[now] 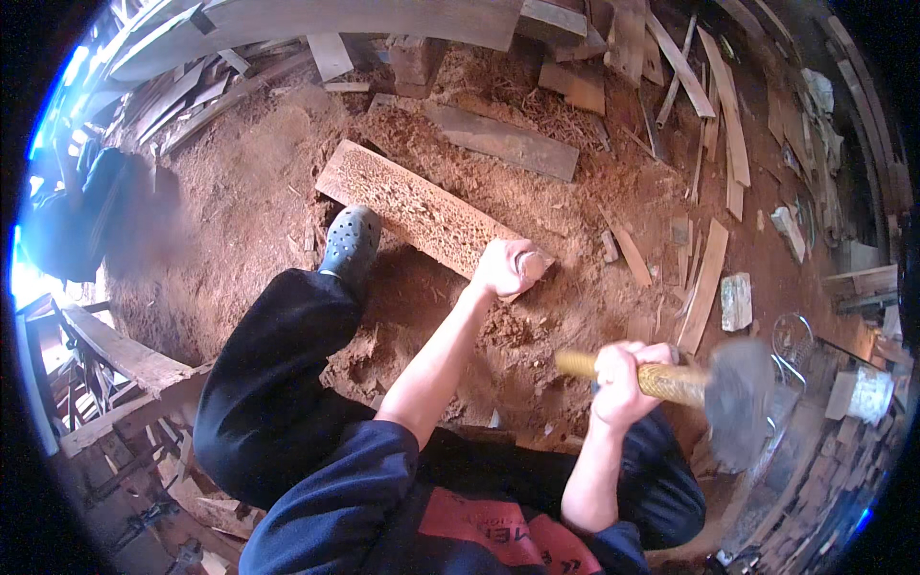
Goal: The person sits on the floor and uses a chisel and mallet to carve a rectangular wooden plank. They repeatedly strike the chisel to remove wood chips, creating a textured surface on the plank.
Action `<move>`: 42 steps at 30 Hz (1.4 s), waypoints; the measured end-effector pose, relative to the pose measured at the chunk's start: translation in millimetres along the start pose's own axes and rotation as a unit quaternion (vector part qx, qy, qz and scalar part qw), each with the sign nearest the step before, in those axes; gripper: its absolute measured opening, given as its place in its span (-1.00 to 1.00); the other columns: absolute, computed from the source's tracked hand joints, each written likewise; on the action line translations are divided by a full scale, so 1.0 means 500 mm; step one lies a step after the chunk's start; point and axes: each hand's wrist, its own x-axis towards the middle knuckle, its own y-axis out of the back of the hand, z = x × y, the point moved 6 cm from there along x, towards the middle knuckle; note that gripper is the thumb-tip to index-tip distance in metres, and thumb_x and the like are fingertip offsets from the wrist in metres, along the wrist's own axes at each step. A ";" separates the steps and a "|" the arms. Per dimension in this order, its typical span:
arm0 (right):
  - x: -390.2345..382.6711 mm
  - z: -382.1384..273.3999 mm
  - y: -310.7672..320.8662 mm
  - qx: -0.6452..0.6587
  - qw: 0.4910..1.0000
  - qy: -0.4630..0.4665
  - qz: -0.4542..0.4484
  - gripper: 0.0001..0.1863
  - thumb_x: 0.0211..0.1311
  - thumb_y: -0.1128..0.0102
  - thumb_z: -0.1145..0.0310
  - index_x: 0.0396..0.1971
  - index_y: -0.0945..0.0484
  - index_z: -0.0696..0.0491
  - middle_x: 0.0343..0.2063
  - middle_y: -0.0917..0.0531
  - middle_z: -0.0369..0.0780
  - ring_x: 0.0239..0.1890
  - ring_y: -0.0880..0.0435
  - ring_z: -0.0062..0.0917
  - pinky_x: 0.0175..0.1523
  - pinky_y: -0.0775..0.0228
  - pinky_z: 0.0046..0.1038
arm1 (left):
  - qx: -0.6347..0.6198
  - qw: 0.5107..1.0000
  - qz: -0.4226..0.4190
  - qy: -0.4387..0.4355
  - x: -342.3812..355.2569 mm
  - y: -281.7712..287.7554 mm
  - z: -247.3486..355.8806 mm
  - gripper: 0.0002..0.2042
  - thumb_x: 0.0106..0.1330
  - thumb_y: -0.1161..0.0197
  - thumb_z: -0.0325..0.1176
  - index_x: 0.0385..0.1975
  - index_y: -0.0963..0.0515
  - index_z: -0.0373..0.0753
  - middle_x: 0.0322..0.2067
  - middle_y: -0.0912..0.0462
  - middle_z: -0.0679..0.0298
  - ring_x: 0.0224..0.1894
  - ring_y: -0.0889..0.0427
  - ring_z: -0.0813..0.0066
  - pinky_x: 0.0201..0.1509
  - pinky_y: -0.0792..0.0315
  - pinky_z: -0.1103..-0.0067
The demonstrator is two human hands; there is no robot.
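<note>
A wooden board [412, 206] lies slantwise on the ground, its upper face covered with many small gouged pits. At its right end my left hand [506, 268] is closed in a fist; a small rounded end shows at the top of it, but the kind of thing gripped is hidden. My right hand [621, 383] is wrapped round the yellowish handle of a mallet [740, 407], held up to the right of the board. The mallet's large dark head is slightly blurred. My foot in a grey-blue clog [351, 240] presses against the board's near edge, towards its left end.
Sawdust and wood chips cover the brown ground [240, 182]. Beyond the board lies a grey plank [503, 142]. Loose wood strips [704, 287] and a whitish block [736, 302] lie on the right. At far left is a blurred dark blue shape [101, 211], above a wooden frame [129, 355].
</note>
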 end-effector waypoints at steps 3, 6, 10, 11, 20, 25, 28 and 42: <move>-0.009 0.161 0.032 -0.307 0.937 0.156 -0.055 -0.89 -0.13 -0.11 0.57 -0.67 -0.37 0.08 -0.78 -0.43 -0.29 -0.74 -0.39 -0.58 -0.58 -0.25 -0.49 | 0.009 1.000 -0.003 0.003 0.003 -0.015 -0.004 -0.75 -0.33 -0.23 -0.28 -0.60 -0.46 -0.24 -0.66 -0.49 0.14 -0.62 -0.50 0.28 -0.48 -0.37 0.51; 0.002 0.296 0.058 -0.455 0.879 -0.132 -0.058 -0.83 -0.22 -0.21 0.46 -0.74 -0.42 0.20 -0.83 -0.44 -0.23 -0.74 -0.42 -0.51 -0.56 -0.25 -0.37 | -0.004 1.000 0.005 0.016 0.009 0.001 -0.045 -0.75 -0.35 -0.24 -0.28 -0.62 -0.46 -0.22 -0.66 -0.51 0.17 -0.61 -0.50 0.29 -0.48 -0.38 0.51; -0.021 0.312 0.102 -0.187 0.927 -0.324 0.039 -0.92 -0.21 -0.11 0.60 -0.68 -0.40 0.14 -0.85 -0.36 -0.35 -0.89 -0.28 -0.67 -0.80 -0.10 -0.56 | 0.049 0.999 -0.005 0.001 0.015 0.000 -0.034 -0.75 -0.37 -0.25 -0.27 -0.63 -0.46 -0.21 -0.64 -0.53 0.18 -0.59 -0.52 0.31 -0.45 -0.39 0.52; -0.034 0.330 0.106 -0.187 0.921 -0.340 0.044 -0.92 -0.21 -0.11 0.59 -0.68 -0.40 0.14 -0.85 -0.36 -0.35 -0.90 -0.27 -0.67 -0.80 -0.10 -0.56 | 0.045 0.999 -0.008 0.003 0.010 0.001 -0.037 -0.75 -0.37 -0.26 -0.28 -0.62 -0.46 -0.21 -0.63 -0.53 0.18 -0.58 -0.52 0.31 -0.45 -0.39 0.52; -0.055 0.520 0.132 -0.541 0.760 -0.338 -0.121 -0.71 -0.18 -0.12 0.36 -0.48 -0.57 0.29 -0.53 -0.60 0.11 -0.40 -0.63 -0.08 -0.28 -0.47 -0.22 | -0.071 0.993 0.088 0.034 0.052 0.109 -0.088 -0.86 -0.33 -0.21 -0.51 -0.69 -0.43 -0.22 -0.69 -0.45 0.36 -0.64 -0.39 0.56 -0.51 -0.36 0.59; -0.075 0.543 0.111 -0.570 0.743 -0.322 -0.141 -0.71 -0.19 -0.11 0.35 -0.52 -0.57 0.30 -0.51 -0.59 0.13 -0.37 -0.61 -0.01 -0.26 -0.47 -0.18 | 0.089 0.992 0.054 0.067 0.035 0.065 -0.089 -0.80 -0.37 -0.23 -0.39 -0.68 -0.41 -0.24 -0.69 -0.44 0.20 -0.65 -0.42 0.33 -0.53 -0.36 0.56; -0.066 0.520 0.106 -0.577 0.738 -0.321 -0.140 -0.72 -0.23 -0.13 0.36 -0.53 -0.57 0.29 -0.50 -0.59 0.13 -0.38 -0.61 -0.02 -0.26 -0.46 -0.17 | 0.076 0.994 0.037 -0.068 0.009 -0.033 0.000 -0.74 -0.33 -0.25 -0.25 -0.61 -0.45 -0.23 -0.62 -0.50 0.09 -0.48 -0.54 0.07 -0.42 -0.41 0.39; -0.058 0.486 0.169 -0.492 0.762 -0.393 -0.154 -0.82 -0.24 -0.15 0.42 -0.60 -0.58 0.23 -0.71 -0.57 -0.05 -0.63 -0.57 -0.34 -0.53 -0.37 -0.35 | 0.053 0.998 0.038 0.009 -0.026 -0.127 0.004 -0.66 -0.46 -0.21 -0.14 -0.63 -0.43 -0.20 -0.63 -0.47 0.10 -0.48 -0.52 0.08 -0.39 -0.39 0.37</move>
